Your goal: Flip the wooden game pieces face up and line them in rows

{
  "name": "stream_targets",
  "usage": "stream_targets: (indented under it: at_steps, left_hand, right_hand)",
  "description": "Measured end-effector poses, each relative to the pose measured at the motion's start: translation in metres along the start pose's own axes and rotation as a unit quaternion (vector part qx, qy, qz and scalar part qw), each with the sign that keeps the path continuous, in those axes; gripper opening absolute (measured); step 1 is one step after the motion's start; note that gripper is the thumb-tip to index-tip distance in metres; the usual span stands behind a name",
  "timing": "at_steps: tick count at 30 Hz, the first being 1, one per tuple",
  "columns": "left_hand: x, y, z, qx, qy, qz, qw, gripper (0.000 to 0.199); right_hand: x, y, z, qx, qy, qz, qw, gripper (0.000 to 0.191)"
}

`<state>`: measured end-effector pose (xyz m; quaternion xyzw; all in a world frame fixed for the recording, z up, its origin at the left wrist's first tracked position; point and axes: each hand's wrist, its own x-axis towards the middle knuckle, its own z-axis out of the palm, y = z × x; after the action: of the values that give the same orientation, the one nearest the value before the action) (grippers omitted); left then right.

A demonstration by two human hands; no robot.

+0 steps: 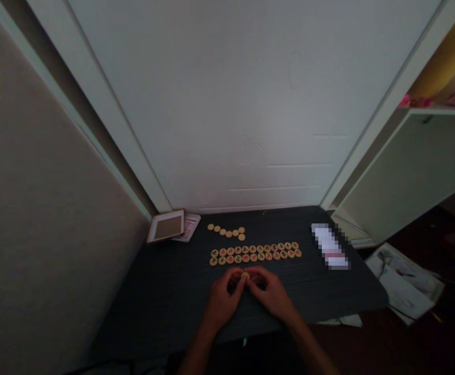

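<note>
Between the fingertips of both hands is a round wooden xiangqi piece [245, 276], held just above the dark table. My left hand [224, 294] pinches it from the left, and my right hand [268, 290] grips it from the right. Just beyond my fingers, two rows of xiangqi pieces [253, 249] lie side by side, with red or black characters facing up. Farther back, several blank-looking pieces [229, 234] form a loose, bent line; no characters show on them.
A framed item [166, 227] lies over a printed card [189, 227] at the table's back left. On the right is a pixelated, phone-shaped object [331, 247]. The dark table [164, 291] meets a white panel [219, 104] behind. Papers [405, 281] lie beyond its right edge.
</note>
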<state>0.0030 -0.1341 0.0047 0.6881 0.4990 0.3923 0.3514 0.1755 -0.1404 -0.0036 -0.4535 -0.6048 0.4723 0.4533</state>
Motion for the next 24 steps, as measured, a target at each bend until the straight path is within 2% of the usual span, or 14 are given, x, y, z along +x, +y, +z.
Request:
stream_targets:
  at_steps: [5, 9, 24]
  left_hand:
    - [0.0014, -0.0061, -0.0006, 0.007, 0.017, -0.021, 1.000, 0.016]
    - [0.0017, -0.0062, -0.0021, 0.007, 0.018, -0.013, 1.000, 0.014]
    - [0.0002, -0.0023, -0.0022, -0.003, -0.016, 0.012, 1.000, 0.022]
  right_hand:
    - [0.0001, -0.0009, 0.0023, -0.048, -0.017, -0.029, 0.998, 0.028]
    - [-0.0005, 0.0001, 0.0042, -0.066, -0.001, -0.044, 0.997, 0.027]
    - [0.0009, 0.0039, 0.0050, -0.051, 0.048, -0.026, 0.997, 0.028]
